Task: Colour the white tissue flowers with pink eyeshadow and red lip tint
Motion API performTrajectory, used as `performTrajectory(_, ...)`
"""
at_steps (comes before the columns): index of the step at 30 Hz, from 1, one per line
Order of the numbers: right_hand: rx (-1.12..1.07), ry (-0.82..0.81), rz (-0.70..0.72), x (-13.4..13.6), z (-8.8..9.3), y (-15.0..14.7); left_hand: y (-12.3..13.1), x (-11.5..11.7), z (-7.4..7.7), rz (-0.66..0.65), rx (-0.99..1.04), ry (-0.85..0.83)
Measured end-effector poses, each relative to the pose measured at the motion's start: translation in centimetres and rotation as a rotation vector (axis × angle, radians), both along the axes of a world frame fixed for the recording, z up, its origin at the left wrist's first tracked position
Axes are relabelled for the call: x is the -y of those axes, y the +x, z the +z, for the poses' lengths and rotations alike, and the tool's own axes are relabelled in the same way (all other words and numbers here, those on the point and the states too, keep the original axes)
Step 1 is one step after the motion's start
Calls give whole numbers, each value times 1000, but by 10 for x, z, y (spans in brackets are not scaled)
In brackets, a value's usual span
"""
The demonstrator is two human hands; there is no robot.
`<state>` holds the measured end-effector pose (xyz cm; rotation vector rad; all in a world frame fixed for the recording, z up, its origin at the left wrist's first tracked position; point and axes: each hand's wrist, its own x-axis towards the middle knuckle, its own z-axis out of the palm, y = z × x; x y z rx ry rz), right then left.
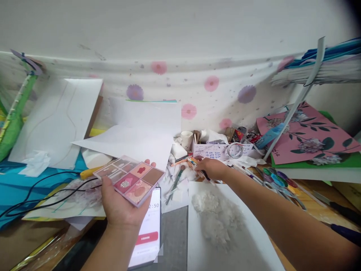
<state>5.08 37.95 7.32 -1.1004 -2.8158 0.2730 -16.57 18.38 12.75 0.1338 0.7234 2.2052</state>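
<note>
Phone (148,229), paper cup (186,140), tape roll (235,150), white fluff (217,216), pink floral sheet (310,137).

A: How's the light here?
B: Bright, soft and even, no hard shadows, only faint ones under the paper sheets (132,141) on the desk (324,217).
A: Any glare?
B: The phone screen (149,229) glows white, slightly blown out.
A: And sharpness?
B: The palette (130,180) is crisp; the right forearm (282,220), near, looks soft. The floral cloth (197,86) bows along its top edge — lens distortion — and the far right corner is dark.
</note>
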Motion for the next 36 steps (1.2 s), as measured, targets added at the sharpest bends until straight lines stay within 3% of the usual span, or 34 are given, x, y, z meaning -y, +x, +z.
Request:
performTrajectory(4, 88, -18, 18, -2, 4, 7, 0, 1, -1, -21, -4, 15)
performTrajectory(10, 68, -22, -147, 6, 4, 14, 6, 2, -2, -89, 2, -9)
performTrajectory(14, -58, -50, -248, 27, 13, 24, 19, 3, -7, -269, 76, -129)
performTrajectory(19, -390, -173, -342, 85, 27, 60, 39, 12, -19, -728, 42, -78)
performTrajectory(27, -947, -661, -533, 212, 21, 118, 86, 39, -32, -1120, 2, -131)
performTrajectory(31, -1135, -862, -594, 241, 12, 120, 123, 59, -41, -1217, 15, -169)
performTrajectory(36, -1237, -915, -647, 255, -7, 122, 162, 88, -56, -1316, 104, -163)
